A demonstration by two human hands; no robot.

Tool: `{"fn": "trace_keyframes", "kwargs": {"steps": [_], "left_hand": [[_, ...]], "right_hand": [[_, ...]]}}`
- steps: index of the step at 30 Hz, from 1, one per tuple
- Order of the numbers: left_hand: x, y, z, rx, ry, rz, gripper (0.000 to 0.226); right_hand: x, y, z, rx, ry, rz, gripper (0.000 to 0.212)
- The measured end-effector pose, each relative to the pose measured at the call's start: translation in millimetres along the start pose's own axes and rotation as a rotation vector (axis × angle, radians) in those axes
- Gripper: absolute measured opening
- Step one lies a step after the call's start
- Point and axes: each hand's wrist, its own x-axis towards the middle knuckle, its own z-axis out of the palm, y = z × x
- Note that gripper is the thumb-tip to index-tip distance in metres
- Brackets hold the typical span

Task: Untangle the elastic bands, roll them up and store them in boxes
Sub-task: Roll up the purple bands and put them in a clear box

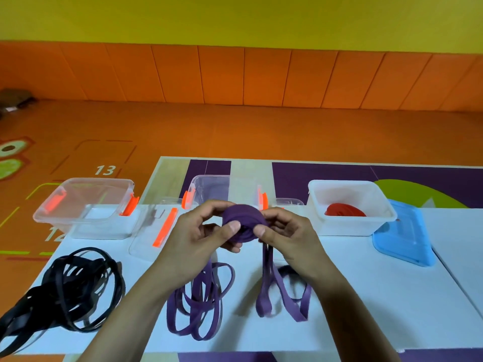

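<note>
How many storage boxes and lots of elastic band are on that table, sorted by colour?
Clear plastic boxes with orange latches: 2
White plastic box: 1
Black elastic band tangle: 1
Purple elastic band, part rolled, part loose loops: 1
Red elastic band roll, inside the white box: 1
Total: 6
</note>
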Motion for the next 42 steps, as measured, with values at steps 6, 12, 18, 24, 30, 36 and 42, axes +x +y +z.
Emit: {"fn": "trace_keyframes", "kwargs": {"steps": [6, 12, 18, 24, 30, 36, 42], "left_hand": [[1, -5, 14, -0.194, 0.003, -0.098, 0.029], [4, 6, -14, 0.447, -0.088, -0.072, 0.023], [7, 7, -13, 0.250, -0.164, -0.019, 0.022], [4, -8, 5, -0.075, -0.013, 0.022, 0.025], [0, -14, 21, -0.292, 0.025, -0.079, 0.029], [4, -11, -8, 0.306, 0.034, -0.073, 0.029], [12, -6, -12, 0.617, -0.158, 0.034, 0.033]], "right_hand": [[-6, 4, 10, 0.056, 0.135, 0.044, 0.021], [-6, -8, -3, -0.211, -0.061, 0.042, 0.016], [-3, -15, 1, -0.241, -0.021, -0.035, 0.021], [-3, -6, 6, -0.124, 0.037, -0.025, 0.014], [-8, 2, 26, -0.083, 0.090, -0.026, 0.022], [-5, 10, 7, -0.350, 0.014, -0.013, 0.019], [0, 3, -4, -0.640, -0.109, -0.041, 0.022]]}}
